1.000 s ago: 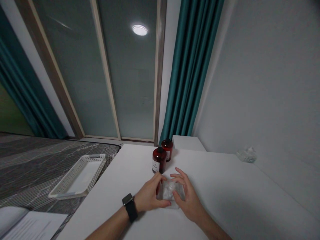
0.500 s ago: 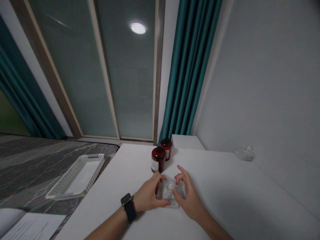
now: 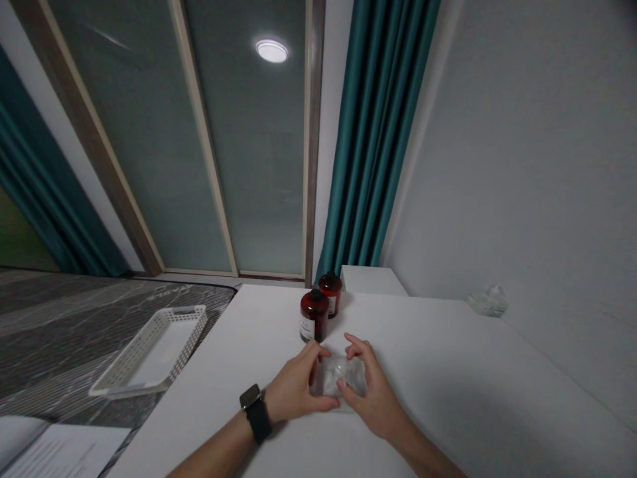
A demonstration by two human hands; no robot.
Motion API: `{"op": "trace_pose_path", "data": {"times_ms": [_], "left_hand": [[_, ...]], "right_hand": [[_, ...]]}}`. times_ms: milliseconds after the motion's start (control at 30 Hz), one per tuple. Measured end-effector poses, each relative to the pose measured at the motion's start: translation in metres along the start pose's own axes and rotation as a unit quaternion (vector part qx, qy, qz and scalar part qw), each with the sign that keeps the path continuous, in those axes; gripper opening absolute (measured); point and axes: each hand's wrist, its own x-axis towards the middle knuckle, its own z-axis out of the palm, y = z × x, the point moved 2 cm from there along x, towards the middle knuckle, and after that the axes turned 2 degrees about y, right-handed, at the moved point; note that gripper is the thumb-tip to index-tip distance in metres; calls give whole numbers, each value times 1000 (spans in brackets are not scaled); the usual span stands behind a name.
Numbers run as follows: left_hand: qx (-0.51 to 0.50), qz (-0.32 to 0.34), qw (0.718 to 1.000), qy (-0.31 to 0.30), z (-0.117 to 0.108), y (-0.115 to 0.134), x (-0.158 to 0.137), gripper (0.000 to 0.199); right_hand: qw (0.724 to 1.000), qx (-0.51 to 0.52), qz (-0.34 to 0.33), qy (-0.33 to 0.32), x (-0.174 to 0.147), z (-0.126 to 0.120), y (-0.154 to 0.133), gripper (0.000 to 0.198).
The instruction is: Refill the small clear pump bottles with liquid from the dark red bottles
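A small clear plastic box (image 3: 354,375) with whitish, crinkled-looking contents lies on the white table between my hands; what is inside is too blurred to name. My left hand (image 3: 302,382), with a black watch on its wrist, curves around the box's left side, thumb at the near edge and fingers at the far edge. At the right side my right hand (image 3: 371,392) is bent around the box. Its thumb rests over the whitish middle, and its fingers curl at the far right corner.
Just beyond my left hand stands a dark red-brown bottle (image 3: 314,317), with a second brown bottle (image 3: 332,285) behind it. A white basket (image 3: 144,352) and an open book (image 3: 74,448) lie to the left. Crumpled clear plastic (image 3: 488,302) sits near the wall.
My right hand has moved slightly left; its fingers have curled in towards the box and its thumb has slid further over the middle. The left hand has kept its hold.
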Motion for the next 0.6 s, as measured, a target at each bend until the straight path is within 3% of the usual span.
{"op": "trace_pose_path", "data": {"times_ms": [267,400,600], "left_hand": [[26,-16,1000,-2,-1,3,0,53],[40,-8,999,-11,-5,3,-3,60],[48,3,999,-20,-9,5,-3,53]], "right_hand": [[1000,9,11,-8,1,4,7,63],[1000,-12,-5,1,0,1,7,60],[1000,-12,0,-9,-4,0,8,65]]}}
